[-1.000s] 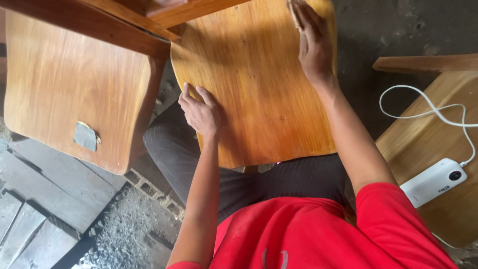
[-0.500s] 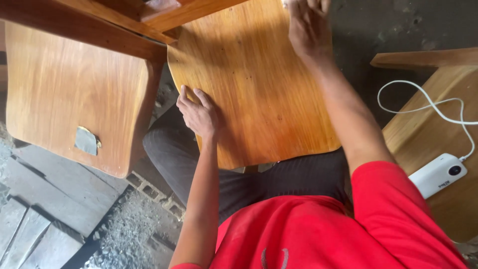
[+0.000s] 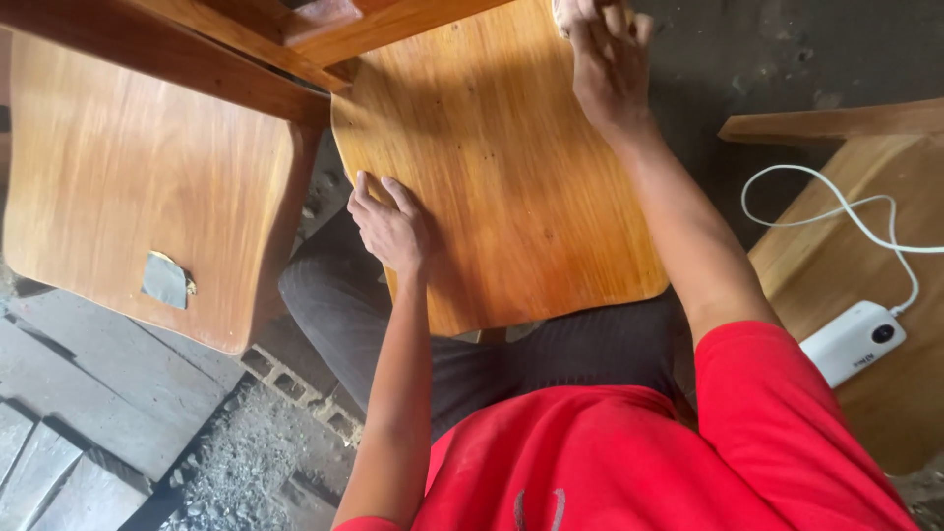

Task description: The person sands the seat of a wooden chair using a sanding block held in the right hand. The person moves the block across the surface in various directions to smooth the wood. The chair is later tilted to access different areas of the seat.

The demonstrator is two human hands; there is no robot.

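Note:
A curved, varnished wooden seat panel [image 3: 511, 177] rests over my lap, its near edge above my dark trousers. My left hand [image 3: 390, 224] lies flat on the panel's left edge, fingers spread a little, steadying it. At the panel's far right, near the top of the view, my right hand [image 3: 607, 61] is closed around a small pale rubbing pad [image 3: 565, 14], of which only a corner shows. My forearm stretches across the panel's right side.
A second wooden panel [image 3: 128, 187] with a grey patch lies at the left under a wooden frame bar [image 3: 197, 59]. At the right, a wooden piece [image 3: 865, 295] carries a white device [image 3: 854, 341] with a white cable. Below are bricks, gravel and dark floor.
My right hand has slid farther up and slightly left along the panel, curling over the pad. The left hand has stayed put. The view has shifted a little.

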